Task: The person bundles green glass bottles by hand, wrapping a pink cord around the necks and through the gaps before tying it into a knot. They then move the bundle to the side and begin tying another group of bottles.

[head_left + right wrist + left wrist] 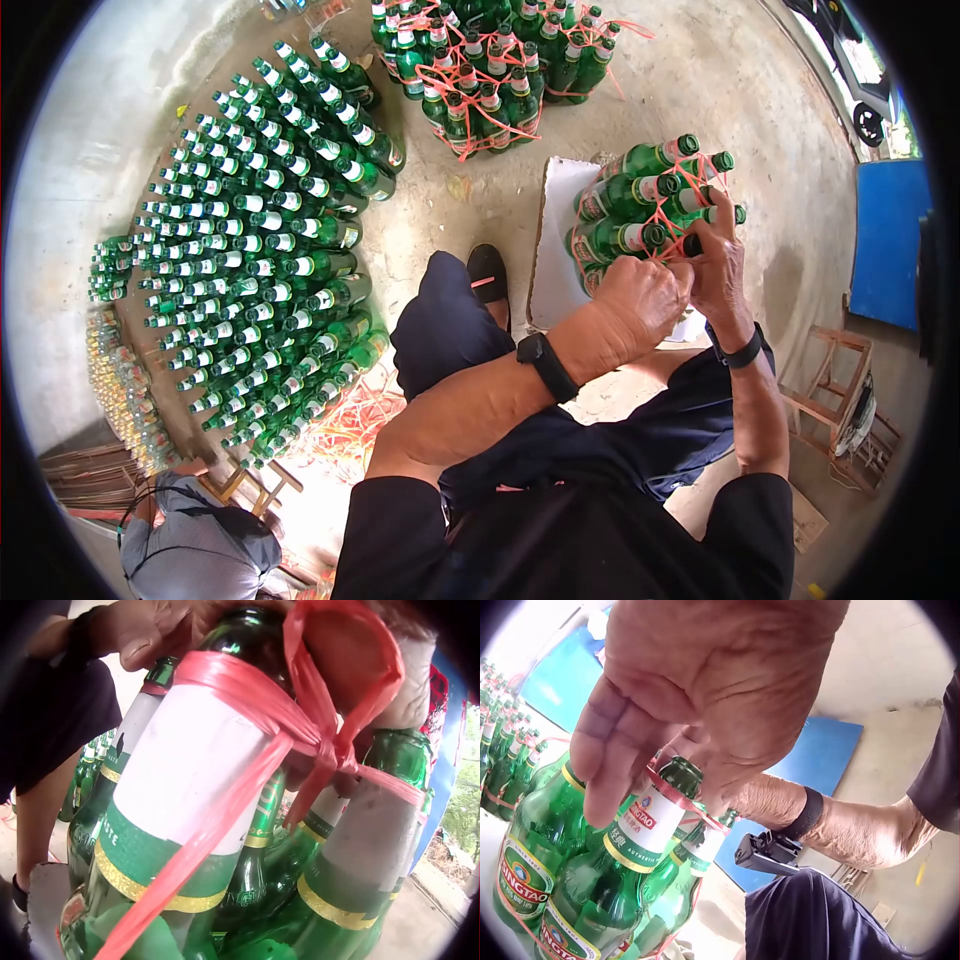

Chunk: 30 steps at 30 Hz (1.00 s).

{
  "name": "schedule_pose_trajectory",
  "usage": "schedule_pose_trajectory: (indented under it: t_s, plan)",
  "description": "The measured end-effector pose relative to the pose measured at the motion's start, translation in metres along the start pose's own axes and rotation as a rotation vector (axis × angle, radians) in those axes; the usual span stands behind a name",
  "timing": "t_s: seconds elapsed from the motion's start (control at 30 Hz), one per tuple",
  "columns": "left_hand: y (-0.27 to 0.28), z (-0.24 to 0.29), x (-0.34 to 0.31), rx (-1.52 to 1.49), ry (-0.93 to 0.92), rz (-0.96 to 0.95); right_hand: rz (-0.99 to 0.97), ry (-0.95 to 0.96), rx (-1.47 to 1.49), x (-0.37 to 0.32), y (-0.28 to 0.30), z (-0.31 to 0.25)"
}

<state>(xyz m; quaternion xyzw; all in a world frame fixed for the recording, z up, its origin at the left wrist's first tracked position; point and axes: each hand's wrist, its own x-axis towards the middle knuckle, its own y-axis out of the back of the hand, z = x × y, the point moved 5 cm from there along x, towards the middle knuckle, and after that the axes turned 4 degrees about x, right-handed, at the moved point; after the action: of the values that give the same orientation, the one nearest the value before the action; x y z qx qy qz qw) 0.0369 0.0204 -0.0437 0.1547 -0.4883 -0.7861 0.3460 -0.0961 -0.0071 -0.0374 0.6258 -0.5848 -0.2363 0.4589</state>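
Red plastic twine (322, 750) runs around the necks of a bundle of green glass beer bottles (620, 195), with a looped knot showing between two necks in the right wrist view. My left hand (645, 295) has its fingers curled at the near bottle neck (681, 776), pinching the twine there. Opposite it, my right hand (720, 265) holds the twine between thumb and fingers, index finger raised. The fingertips of both hands meet over the near side of the bundle. Their exact grip is partly hidden behind the palm and the necks.
Under the bundle lies a white board (560, 220). Rows of loose green bottles (260, 240) fill the floor to the left. More twine-tied bundles (485, 100) stand ahead. Another person (200, 535) is at lower left, near loose twine (355, 420). A wooden frame (830, 385) stands right.
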Motion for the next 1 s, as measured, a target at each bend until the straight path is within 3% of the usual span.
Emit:
schedule_pose_trajectory:
  t_s: [0.53, 0.7, 0.83, 0.93, 1.0]
  plan:
    - [0.000, -0.008, 0.003, -0.012, -0.052, 0.141, -0.028, -0.104, -0.013, -0.002, -0.011, 0.017]
    - [0.012, -0.014, 0.007, -0.090, -0.048, 0.138, -0.006, 0.024, -0.072, -0.002, -0.009, 0.015]
    - [0.026, -0.009, 0.005, -0.169, -0.052, 0.242, -0.030, -0.066, 0.004, -0.002, -0.009, 0.013]
    - [0.050, -0.009, -0.002, -0.427, -0.054, 0.474, -0.043, -0.132, 0.090, -0.006, -0.012, 0.020]
    - [0.067, -0.010, -0.010, -0.938, -0.004, 0.405, -0.056, -0.167, 0.071, -0.008, -0.020, 0.037]
